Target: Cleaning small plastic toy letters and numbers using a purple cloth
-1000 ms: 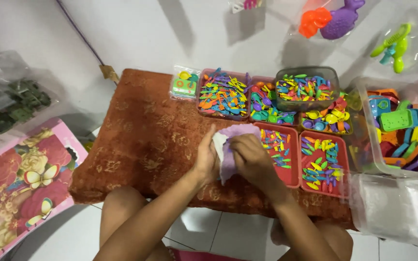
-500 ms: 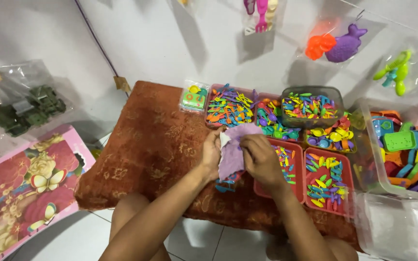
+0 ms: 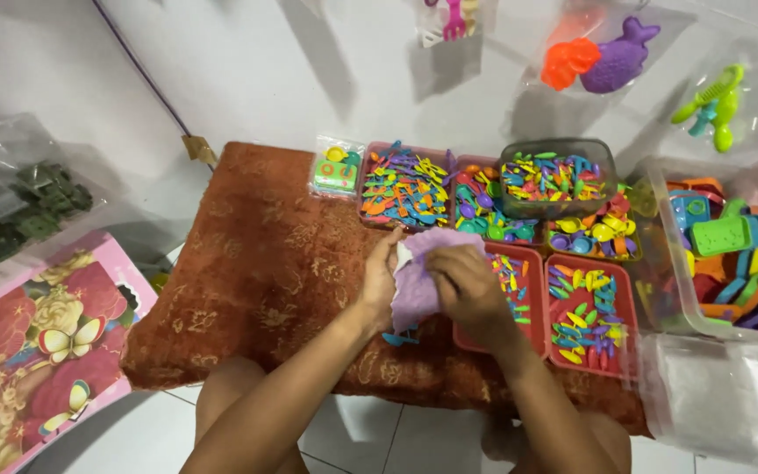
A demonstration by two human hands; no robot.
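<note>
Two hands meet over the rust-brown patterned cushion [image 3: 247, 281], and from my remote seat that soft surface is the biggest worry — it sags, so any nudge could tip the red trays [image 3: 588, 312] resting on it and spill their small coloured pieces onto the white tiled floor [image 3: 396, 439]. The clear bin [image 3: 673, 263] of bigger plastic toys at the right sits just beside those trays; I judge a careless elbow could shove it into them. Smaller still: the purple piece [image 3: 414, 281], which lies between both palms above the cushion's middle. The left hand [image 3: 382, 279] is closed on its left edge with a scrap of white showing at the thumb, and the right hand [image 3: 465, 285] is pressed flat over it, fingers curled onto the top. Whether it is cloth or soft plastic I cannot tell. If the pinch loosens, it could drop onto the blue bits [image 3: 399, 337] lying loose just below — or knock them off the front edge.
</note>
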